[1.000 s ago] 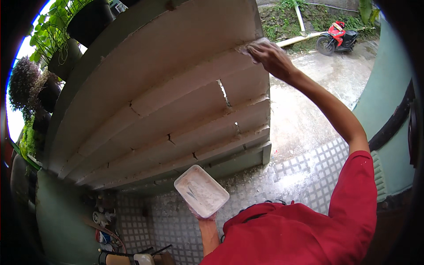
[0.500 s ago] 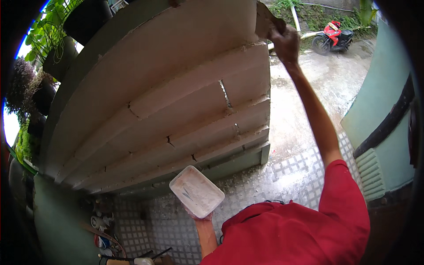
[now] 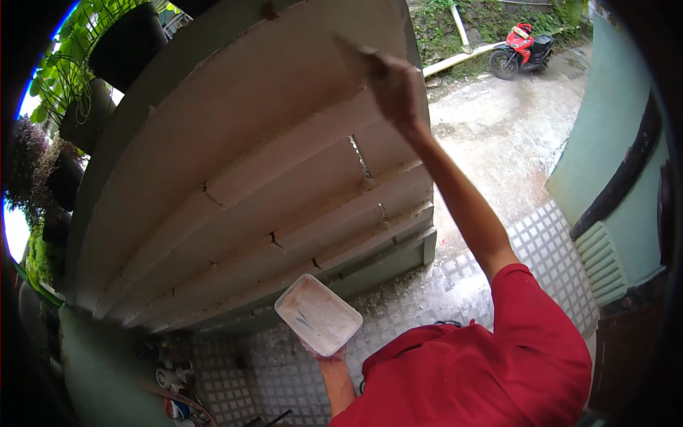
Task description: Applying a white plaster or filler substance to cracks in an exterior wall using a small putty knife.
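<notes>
My left hand [image 3: 336, 355] supports a white rectangular tray [image 3: 345, 339] from beneath, its fingers partly hidden by the tray. Whitish paste [image 3: 324, 313] is smeared across the tray's inside. Raised high, my right hand [image 3: 397, 96] grips a flat-bladed tool that looks like a putty knife [image 3: 347, 55]; motion blurs both. The blade is close to the pale upper surface [image 3: 249, 92] of a stepped, curved structure. Whether it touches cannot be made out.
Ledges with cracks [image 3: 274, 240] run below that surface. Potted plants [image 3: 128, 43] line the upper left. A red motorbike [image 3: 523, 51] stands outside on concrete. Tiled floor [image 3: 548, 242] lies below, with assorted items [image 3: 171, 381] at lower left and a green wall [image 3: 605, 121] at right.
My right hand has swung left with the putty knife, away from the structure's right edge and across its upper surface. The tray in my left hand has barely shifted.
</notes>
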Demonstrator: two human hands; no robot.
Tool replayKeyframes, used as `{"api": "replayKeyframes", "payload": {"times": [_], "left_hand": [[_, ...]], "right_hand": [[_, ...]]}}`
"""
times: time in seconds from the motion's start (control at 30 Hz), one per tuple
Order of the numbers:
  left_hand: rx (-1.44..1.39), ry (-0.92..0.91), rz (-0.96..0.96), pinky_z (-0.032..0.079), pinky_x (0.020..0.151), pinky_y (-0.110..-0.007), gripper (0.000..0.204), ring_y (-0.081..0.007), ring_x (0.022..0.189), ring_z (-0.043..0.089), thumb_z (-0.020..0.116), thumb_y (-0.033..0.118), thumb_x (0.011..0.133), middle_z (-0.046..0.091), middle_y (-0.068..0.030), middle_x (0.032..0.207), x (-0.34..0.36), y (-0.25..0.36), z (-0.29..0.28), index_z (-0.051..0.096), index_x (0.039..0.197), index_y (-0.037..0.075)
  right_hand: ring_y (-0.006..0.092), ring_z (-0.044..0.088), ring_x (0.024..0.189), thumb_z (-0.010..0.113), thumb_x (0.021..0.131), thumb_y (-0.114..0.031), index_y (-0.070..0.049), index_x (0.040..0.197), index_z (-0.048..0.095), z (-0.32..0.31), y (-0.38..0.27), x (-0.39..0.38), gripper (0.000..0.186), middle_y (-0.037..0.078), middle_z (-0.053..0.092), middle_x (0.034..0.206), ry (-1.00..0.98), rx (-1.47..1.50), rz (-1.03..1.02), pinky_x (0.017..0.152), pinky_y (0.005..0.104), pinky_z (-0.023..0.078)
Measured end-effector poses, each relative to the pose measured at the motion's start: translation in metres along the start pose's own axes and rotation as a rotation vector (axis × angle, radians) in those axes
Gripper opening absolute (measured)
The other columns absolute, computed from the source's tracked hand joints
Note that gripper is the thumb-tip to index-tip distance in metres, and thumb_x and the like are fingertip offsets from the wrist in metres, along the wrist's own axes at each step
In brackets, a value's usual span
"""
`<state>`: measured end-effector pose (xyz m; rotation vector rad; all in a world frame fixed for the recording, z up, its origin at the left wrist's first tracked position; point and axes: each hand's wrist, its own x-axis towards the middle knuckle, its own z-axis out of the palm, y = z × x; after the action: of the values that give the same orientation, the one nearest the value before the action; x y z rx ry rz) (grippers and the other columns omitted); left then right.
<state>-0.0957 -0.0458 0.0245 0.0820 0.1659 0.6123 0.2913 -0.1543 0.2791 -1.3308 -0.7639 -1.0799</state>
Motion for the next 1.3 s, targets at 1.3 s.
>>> {"api": "replayKeyframes", "payload": {"times": [1.3], "left_hand": [[0.485, -0.299, 0.043, 0.031, 0.110, -0.054, 0.062, -0.0321, 0.137, 0.033, 0.033, 0.054, 0.095, 0.031, -0.0048, 0.151, 0.009, 0.019, -0.030, 0.028, 0.148, 0.021]], "right_hand": [[0.0337, 0.064, 0.060, 0.055, 0.088, -0.022, -0.005, 0.098, 0.069, 0.040, 0.019, -0.002, 0.024, 0.019, 0.066, 0.074, -0.200, -0.270, -0.175, 0.057, 0.0418, 0.050]]}}
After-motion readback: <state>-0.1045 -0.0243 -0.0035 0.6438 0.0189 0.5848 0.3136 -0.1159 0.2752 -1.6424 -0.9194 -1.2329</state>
